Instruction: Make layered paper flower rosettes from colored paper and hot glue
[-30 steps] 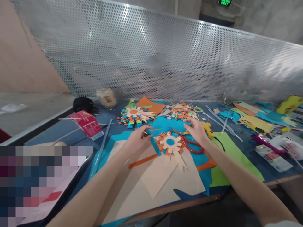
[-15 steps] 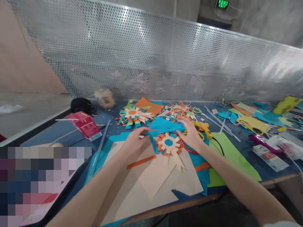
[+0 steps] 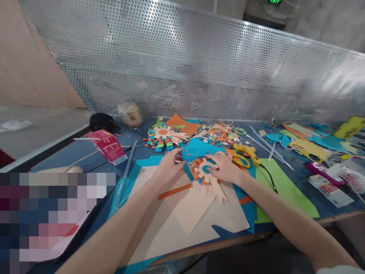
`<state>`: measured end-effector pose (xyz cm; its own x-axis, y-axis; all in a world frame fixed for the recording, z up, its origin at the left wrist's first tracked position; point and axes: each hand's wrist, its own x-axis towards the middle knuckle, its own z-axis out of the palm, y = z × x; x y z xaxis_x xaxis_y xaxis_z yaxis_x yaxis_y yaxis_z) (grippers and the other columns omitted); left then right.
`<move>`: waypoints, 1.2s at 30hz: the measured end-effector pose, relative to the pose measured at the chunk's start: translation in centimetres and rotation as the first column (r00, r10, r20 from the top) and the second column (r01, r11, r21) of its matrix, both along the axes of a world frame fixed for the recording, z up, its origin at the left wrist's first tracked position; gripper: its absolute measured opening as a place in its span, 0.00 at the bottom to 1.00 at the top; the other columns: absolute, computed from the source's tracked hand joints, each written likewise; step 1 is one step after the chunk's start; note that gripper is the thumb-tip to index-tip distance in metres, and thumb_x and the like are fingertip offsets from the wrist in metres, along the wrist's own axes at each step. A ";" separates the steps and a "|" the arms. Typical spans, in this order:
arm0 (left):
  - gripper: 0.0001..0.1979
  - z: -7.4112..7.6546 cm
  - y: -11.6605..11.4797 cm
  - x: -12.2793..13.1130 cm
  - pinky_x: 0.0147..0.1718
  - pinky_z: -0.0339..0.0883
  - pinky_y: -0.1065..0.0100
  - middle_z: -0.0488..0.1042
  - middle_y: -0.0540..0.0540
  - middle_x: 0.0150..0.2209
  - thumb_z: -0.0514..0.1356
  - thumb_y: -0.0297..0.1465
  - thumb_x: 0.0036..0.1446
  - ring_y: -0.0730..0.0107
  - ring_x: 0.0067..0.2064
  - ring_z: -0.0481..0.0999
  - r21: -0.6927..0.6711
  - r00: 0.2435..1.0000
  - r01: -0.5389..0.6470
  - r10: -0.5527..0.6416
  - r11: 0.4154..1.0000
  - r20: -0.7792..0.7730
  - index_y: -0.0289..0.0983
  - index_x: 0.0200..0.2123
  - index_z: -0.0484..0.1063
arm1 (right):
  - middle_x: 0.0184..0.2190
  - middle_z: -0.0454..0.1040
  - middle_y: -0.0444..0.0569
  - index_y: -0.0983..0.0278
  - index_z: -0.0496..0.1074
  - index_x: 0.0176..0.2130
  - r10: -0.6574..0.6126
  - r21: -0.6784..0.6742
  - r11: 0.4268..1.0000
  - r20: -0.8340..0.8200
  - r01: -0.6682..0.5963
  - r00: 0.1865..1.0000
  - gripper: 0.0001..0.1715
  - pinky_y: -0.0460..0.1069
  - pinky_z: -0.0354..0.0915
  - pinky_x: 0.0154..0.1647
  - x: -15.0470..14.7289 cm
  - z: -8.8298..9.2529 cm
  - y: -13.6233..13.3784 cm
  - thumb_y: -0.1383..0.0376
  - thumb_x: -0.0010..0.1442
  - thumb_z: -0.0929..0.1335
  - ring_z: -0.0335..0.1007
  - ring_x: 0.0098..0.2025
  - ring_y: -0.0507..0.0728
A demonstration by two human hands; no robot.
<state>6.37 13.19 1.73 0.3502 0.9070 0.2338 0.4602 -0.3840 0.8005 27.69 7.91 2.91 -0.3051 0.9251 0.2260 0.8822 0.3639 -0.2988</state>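
My left hand (image 3: pixel 171 164) is closed, its fingertips at the left edge of a blue paper sheet (image 3: pixel 199 147) that is tipped up. Over the right side of a paper rosette (image 3: pixel 203 176) lies my right hand (image 3: pixel 226 166), with fingers apart and touching it near the blue centre. The rosette has cream and orange petals and cream tails. Beneath it is a large cream sheet (image 3: pixel 151 224) on blue paper, with an orange strip (image 3: pixel 175 191) in front of my left hand. Yellow-handled scissors (image 3: pixel 242 161) rest just beyond my right wrist.
Another layered paper rosette (image 3: pixel 164 134) stands behind, beside a heap of paper scraps (image 3: pixel 224 132). A yellow glue gun (image 3: pixel 251 152) with a black cord lies right, by a green sheet (image 3: pixel 281 194). A pink carton (image 3: pixel 107 146) and a clear stick (image 3: pixel 125 173) are left. Perforated metal panel (image 3: pixel 216 76) behind.
My right hand has moved from the blue sheet's right edge down and left onto the rosette. My left hand stays at the sheet's left edge. The view has shifted slightly.
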 end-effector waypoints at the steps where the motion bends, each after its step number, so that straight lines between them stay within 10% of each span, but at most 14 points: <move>1: 0.14 0.0 0.0 0.1 0.36 0.68 0.65 0.73 0.44 0.39 0.55 0.33 0.48 0.66 0.36 0.73 -0.002 1.000 0.014 -0.014 1.000 0.001 0.35 0.39 0.65 | 0.44 0.72 0.53 0.65 0.66 0.50 -0.007 -0.012 1.000 -0.018 0.007 1.000 0.23 0.55 0.54 0.47 -0.2 0.1 0.0 0.61 0.55 0.63 0.59 0.49 0.62; 21: 0.17 -0.2 0.2 0.0 0.36 0.68 0.62 0.71 0.43 0.41 0.59 0.34 0.41 0.64 0.35 0.75 -0.156 0.972 0.025 0.012 0.987 0.235 0.36 0.38 0.66 | 0.40 0.72 0.50 0.62 0.67 0.49 0.102 -0.161 0.976 -0.253 -0.146 0.962 0.24 0.53 0.59 0.46 -0.2 0.2 -0.8 0.65 0.50 0.69 0.65 0.43 0.57; 32: 0.27 0.1 -0.2 -0.1 0.27 0.69 0.67 0.73 0.47 0.30 0.67 0.30 0.32 0.67 0.29 0.73 -0.381 0.924 0.019 0.129 0.925 0.361 0.34 0.41 0.67 | 0.29 0.66 0.43 0.64 0.69 0.37 0.021 -0.118 0.982 -0.713 -0.149 0.701 0.12 0.47 0.62 0.33 0.5 0.6 -0.3 0.65 0.49 0.67 0.64 0.31 0.50; 36: 0.25 0.0 -0.6 0.4 0.26 0.67 0.69 0.72 0.49 0.25 0.68 0.32 0.33 0.70 0.26 0.73 -0.461 0.842 0.196 0.093 0.865 0.531 0.34 0.38 0.68 | 0.27 0.67 0.42 0.63 0.69 0.33 -0.017 -0.040 0.999 -0.810 -0.027 0.586 0.10 0.46 0.61 0.32 0.8 0.9 -0.1 0.64 0.47 0.69 0.64 0.30 0.50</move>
<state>6.75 12.58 1.73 0.3551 0.9325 -0.0662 -0.0896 0.1045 0.9905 28.45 7.85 3.83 -0.0208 0.9395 0.3419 0.2654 0.3349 -0.9041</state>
